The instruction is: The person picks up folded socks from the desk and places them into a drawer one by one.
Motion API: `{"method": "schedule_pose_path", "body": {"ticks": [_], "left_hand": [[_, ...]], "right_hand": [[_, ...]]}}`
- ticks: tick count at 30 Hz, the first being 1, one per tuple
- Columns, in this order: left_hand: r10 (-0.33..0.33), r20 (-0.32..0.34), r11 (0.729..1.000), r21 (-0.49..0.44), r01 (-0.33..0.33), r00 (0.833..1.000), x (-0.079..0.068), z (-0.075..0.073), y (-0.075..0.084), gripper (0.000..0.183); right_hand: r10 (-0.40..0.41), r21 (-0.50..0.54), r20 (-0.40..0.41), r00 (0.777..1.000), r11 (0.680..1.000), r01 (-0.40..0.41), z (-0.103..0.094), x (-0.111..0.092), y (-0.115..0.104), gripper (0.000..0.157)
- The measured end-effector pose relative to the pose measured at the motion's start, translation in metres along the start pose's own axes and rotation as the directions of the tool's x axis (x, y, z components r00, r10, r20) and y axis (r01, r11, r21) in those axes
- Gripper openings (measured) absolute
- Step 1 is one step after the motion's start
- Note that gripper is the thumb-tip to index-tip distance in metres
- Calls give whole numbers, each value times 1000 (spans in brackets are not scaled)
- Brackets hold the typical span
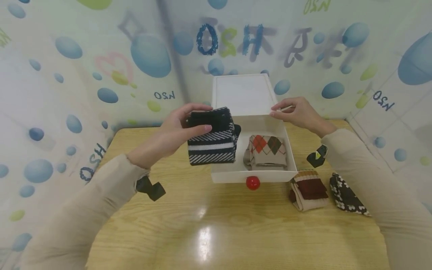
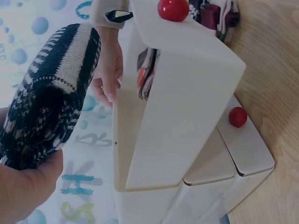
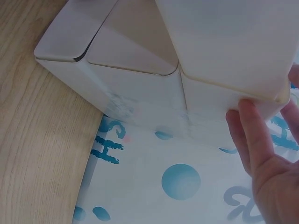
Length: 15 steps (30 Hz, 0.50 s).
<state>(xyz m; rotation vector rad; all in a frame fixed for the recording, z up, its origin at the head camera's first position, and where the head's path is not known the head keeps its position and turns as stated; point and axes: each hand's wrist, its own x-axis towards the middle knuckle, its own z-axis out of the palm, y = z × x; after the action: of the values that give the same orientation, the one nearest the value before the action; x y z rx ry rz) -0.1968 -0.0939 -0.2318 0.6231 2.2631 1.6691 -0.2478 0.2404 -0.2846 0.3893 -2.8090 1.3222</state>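
Note:
My left hand grips a folded pair of black-and-white patterned socks, thumb on the near face. In the head view the socks hang above the left side of a pulled-out white drawer; in the left wrist view the knit socks appear apart from it. Inside the drawer lies a folded pair of beige argyle socks. My right hand holds the top right front corner of the white drawer cabinet. The right wrist view shows its fingers against the cabinet's side.
Right of the drawer, folded maroon-and-beige socks and dark flower-patterned socks lie on the wooden table. A red knob sticks out from the drawer front. A lower drawer has another red knob. A patterned wall covering stands close behind.

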Motion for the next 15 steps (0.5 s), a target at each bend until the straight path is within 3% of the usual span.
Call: {"method": "schedule_pose_path", "body": {"ticks": [10, 15], "left_hand": [[1, -10, 996, 88, 0, 1000, 24, 9, -6, 44], [-11, 26, 995, 104, 8, 1000, 30, 17, -5, 42]], "right_hand": [[1, -16, -3, 1000, 1000, -1, 0, 0, -1, 36], [-5, -22, 3, 1000, 1000, 5, 1, 0, -1, 36]]}}
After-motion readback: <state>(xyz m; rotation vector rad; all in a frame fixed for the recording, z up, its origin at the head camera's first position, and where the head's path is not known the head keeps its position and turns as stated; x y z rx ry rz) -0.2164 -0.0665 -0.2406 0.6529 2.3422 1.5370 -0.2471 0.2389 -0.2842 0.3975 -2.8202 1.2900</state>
